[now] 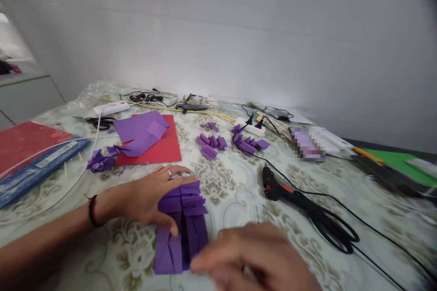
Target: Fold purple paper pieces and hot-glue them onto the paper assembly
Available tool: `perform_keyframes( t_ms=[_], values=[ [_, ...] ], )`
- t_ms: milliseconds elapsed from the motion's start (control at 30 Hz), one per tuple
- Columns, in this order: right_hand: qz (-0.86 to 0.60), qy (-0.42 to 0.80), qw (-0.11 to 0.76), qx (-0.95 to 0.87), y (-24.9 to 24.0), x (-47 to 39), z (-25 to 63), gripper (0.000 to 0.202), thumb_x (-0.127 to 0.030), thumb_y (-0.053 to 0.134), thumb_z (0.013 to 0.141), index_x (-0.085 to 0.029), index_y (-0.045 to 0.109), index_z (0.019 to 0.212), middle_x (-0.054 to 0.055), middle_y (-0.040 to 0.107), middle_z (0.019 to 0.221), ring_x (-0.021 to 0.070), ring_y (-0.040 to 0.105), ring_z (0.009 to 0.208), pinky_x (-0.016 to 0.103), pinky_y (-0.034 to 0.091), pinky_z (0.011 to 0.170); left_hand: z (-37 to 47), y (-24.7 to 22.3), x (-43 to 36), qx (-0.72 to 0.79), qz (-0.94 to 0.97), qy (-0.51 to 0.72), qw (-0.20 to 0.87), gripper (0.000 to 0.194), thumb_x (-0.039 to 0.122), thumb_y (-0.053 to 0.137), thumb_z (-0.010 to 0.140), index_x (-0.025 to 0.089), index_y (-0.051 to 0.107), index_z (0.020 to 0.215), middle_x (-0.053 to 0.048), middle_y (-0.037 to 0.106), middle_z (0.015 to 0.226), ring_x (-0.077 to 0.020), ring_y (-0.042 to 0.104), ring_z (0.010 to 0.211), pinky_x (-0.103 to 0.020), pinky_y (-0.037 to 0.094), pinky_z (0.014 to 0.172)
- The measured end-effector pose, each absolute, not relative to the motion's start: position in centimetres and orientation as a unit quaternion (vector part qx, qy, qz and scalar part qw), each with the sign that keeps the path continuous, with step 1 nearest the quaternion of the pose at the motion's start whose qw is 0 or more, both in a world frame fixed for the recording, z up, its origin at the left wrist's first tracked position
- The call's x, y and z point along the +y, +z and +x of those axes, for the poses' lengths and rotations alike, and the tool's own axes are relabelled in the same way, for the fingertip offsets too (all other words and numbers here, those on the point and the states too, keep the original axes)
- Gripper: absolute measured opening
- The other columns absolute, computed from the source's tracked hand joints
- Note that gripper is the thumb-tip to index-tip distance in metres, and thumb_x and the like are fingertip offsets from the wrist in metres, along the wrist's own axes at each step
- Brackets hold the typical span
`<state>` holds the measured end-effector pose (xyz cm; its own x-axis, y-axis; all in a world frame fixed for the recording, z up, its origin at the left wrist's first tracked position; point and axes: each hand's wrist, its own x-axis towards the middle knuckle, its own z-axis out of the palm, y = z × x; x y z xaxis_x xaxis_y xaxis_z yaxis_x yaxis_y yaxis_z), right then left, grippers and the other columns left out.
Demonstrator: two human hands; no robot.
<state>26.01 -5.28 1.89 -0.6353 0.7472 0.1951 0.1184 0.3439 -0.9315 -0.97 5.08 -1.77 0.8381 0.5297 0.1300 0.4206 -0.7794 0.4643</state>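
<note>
- The left hand [150, 200] lies flat, fingers spread, pressing the folded purple paper [180, 227] on the near table [232, 191].
- The right hand [252, 259], blurred, touches its near edge; its grip I cannot tell.
- Judged step: creasing folds; next needs firm pressing.

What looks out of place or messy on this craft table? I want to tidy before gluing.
A crumpled wad of purple scraps lies loose beside the red sheet. The glue gun lies on its side, its cord trailing across the table. Nothing looks spilled or damaged.

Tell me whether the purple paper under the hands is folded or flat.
Folded: the purple paper shows creased, overlapping panels under the left hand.
</note>
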Motion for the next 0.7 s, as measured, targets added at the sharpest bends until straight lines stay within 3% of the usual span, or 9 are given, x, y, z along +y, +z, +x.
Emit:
perform_keyframes(
  t_ms=[67,133,267,367,467,600,700],
  values=[
    [-0.387,0.397,0.359,-0.751,2.8,-3.9,25.9,0.02,-0.032,0.065,0.102,-0.029,0.085,0.102,-0.002,0.072,0.065,0.0106,0.055,0.05,0.024,0.038,0.05,-0.7,-1.9,5.0,0.251,0.939,0.12,0.203,0.105,0.07,0.083,0.08,0.027,0.04,0.165,-0.022,0.048,0.163,-0.0477,0.044,0.151,-0.064,0.041,0.12],
    [-0.416,0.377,0.382,-0.734,2.4,-2.2,25.9,0.017,-0.033,0.069,0.098,-0.026,0.084,0.094,-0.001,0.073,0.068,0.0104,0.054,0.052,0.023,0.035,0.049,-0.4,-2.1,5.0,0.246,0.941,0.123,0.199,0.1,0.071,0.082,0.08,0.027,0.045,0.162,-0.022,0.05,0.161,-0.0478,0.047,0.147,-0.066,0.04,0.119],
    [-0.443,0.521,0.412,-0.602,0.0,0.1,26.1,0.038,-0.054,0.071,0.097,-0.018,0.074,0.084,-0.009,0.046,0.043,0.0069,0.033,0.035,0.022,0.027,0.041,-0.3,-2.2,5.0,0.237,0.942,0.128,0.2,0.09,0.067,0.08,0.085,0.026,0.05,0.159,-0.022,0.054,0.157,-0.0451,0.049,0.145,-0.065,0.038,0.12],
    [-0.389,0.617,0.439,-0.524,-1.1,0.6,26.4,0.045,-0.061,0.074,0.093,-0.017,0.072,0.088,-0.003,0.063,0.053,0.0089,0.05,0.038,0.024,0.045,0.048,-0.6,-2.0,5.1,0.238,0.938,0.15,0.203,0.076,0.059,0.075,0.094,0.026,0.051,0.158,-0.02,0.055,0.155,-0.0394,0.051,0.144,-0.057,0.042,0.121],
    [-0.347,0.668,0.445,-0.486,-1.2,0.8,26.4,0.045,-0.061,0.078,0.09,-0.016,0.076,0.097,0.007,0.079,0.076,0.0167,0.072,0.057,0.029,0.058,0.059,-0.9,-1.8,5.3,0.239,0.933,0.177,0.205,0.057,0.05,0.07,0.1,0.028,0.058,0.152,-0.016,0.06,0.15,-0.0348,0.057,0.138,-0.052,0.046,0.117],
    [-0.324,0.695,0.451,-0.457,-1.1,0.8,26.2,0.042,-0.054,0.082,0.09,-0.017,0.08,0.107,0.011,0.084,0.091,0.0217,0.081,0.075,0.035,0.065,0.075,-0.9,-1.9,5.7,0.243,0.931,0.182,0.205,0.038,0.042,0.064,0.105,0.027,0.068,0.139,-0.014,0.065,0.142,-0.0316,0.062,0.131,-0.049,0.05,0.113],
    [-0.311,0.707,0.449,-0.449,-1.1,0.9,26.2,0.038,-0.049,0.084,0.09,-0.018,0.081,0.112,0.012,0.085,0.1,0.0231,0.083,0.086,0.037,0.066,0.086,-0.9,-2.1,5.9,0.245,0.928,0.179,0.216,0.035,0.04,0.063,0.106,0.024,0.07,0.136,-0.014,0.067,0.139,-0.0299,0.064,0.13,-0.046,0.051,0.112]
  ],
)
